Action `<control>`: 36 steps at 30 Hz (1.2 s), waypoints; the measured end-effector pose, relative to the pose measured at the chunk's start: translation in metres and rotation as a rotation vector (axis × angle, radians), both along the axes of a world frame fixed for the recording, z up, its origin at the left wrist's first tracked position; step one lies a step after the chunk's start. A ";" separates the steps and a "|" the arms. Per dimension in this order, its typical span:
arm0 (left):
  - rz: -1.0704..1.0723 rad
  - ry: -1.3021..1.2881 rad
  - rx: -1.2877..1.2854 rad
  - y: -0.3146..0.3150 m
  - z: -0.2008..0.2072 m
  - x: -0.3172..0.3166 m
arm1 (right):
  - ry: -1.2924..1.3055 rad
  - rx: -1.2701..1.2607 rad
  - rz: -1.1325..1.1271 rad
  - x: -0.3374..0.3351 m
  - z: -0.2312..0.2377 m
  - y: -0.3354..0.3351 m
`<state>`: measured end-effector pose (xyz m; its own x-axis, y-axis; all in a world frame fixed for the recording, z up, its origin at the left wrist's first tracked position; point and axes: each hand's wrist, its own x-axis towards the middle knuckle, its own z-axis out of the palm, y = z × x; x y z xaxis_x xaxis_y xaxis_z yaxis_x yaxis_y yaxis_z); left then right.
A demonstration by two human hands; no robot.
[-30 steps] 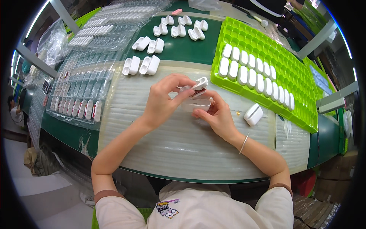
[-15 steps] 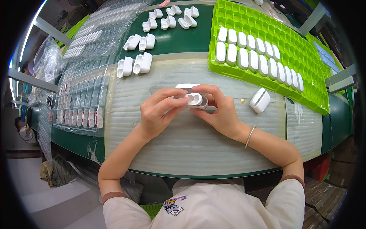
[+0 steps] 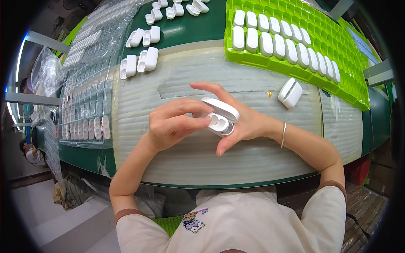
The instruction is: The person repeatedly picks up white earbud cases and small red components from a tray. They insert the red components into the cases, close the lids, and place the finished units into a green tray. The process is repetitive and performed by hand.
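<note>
A white earbud case [image 3: 222, 109] is tilted in front of me with its lid up. The white inner insert [image 3: 218, 122], with two round hollows, sits partly in the case's lower shell. My left hand [image 3: 171, 122] is closed on the case from the left, thumb and forefinger at the insert and lid edge. Against the case's right end lies the palm of my right hand [image 3: 249, 120], its thumb and forefinger stretched wide apart. On the mat to the right rests another white case [image 3: 290, 93], slightly ajar.
A green compartment tray [image 3: 270, 64] at the far right holds two rows of closed white cases [image 3: 265, 43]. Several open cases [image 3: 147, 59] stand at the far left. Beside them lies a clear plastic tray [image 3: 86, 110] with small white parts. A foam mat [image 3: 177, 162] covers the near table.
My right hand's fingers have spread off the case, leaving its palm against the end. The case has tilted and moved slightly lower. The whole view has shifted a little.
</note>
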<state>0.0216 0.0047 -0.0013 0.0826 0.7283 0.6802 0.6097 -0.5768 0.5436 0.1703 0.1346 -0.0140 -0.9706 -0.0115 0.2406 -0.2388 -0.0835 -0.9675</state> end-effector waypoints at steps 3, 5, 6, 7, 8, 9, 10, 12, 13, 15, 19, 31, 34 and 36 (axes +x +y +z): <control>-0.048 0.034 -0.023 -0.001 0.002 -0.002 | 0.041 0.119 -0.016 0.000 -0.001 0.001; -0.082 0.053 -0.044 -0.002 0.003 -0.004 | 0.076 0.189 -0.042 -0.001 -0.003 0.000; -0.078 0.060 -0.039 -0.002 0.003 -0.004 | 0.038 0.179 -0.029 0.000 -0.002 0.001; -0.074 0.067 -0.034 -0.003 0.003 -0.004 | 0.000 0.169 -0.014 0.001 0.002 0.001; -0.070 0.074 -0.029 -0.003 0.003 -0.003 | -0.038 0.159 0.001 0.001 0.003 0.001; -0.071 0.066 -0.025 -0.003 0.003 -0.002 | 0.009 0.206 -0.018 0.001 0.002 0.000; -0.071 0.058 -0.022 -0.002 0.004 -0.001 | 0.056 0.252 -0.037 0.001 0.001 0.000; -0.081 0.052 -0.025 -0.002 0.006 0.000 | 0.108 0.299 -0.056 0.001 0.000 -0.001; -0.091 0.054 -0.031 -0.002 0.007 -0.001 | 0.114 0.301 -0.056 0.002 0.001 -0.001; -0.099 0.066 -0.029 -0.001 0.009 0.000 | 0.128 0.300 -0.060 0.002 0.000 -0.002; -0.090 0.095 0.001 -0.002 0.008 0.001 | 0.053 0.257 -0.021 0.003 0.002 -0.003; -0.073 0.108 0.001 -0.002 0.005 0.001 | 0.066 0.241 -0.051 0.002 -0.003 -0.002; -0.043 0.112 0.020 -0.002 0.004 0.003 | 0.010 0.202 -0.035 0.003 -0.001 -0.001; -0.024 0.104 0.019 -0.003 0.003 0.005 | 0.013 0.196 -0.039 0.003 -0.001 -0.001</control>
<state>0.0263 0.0022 0.0021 0.1710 0.7124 0.6806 0.6484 -0.6015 0.4667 0.1735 0.1334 -0.0153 -0.9680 -0.0215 0.2501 -0.2509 0.1155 -0.9611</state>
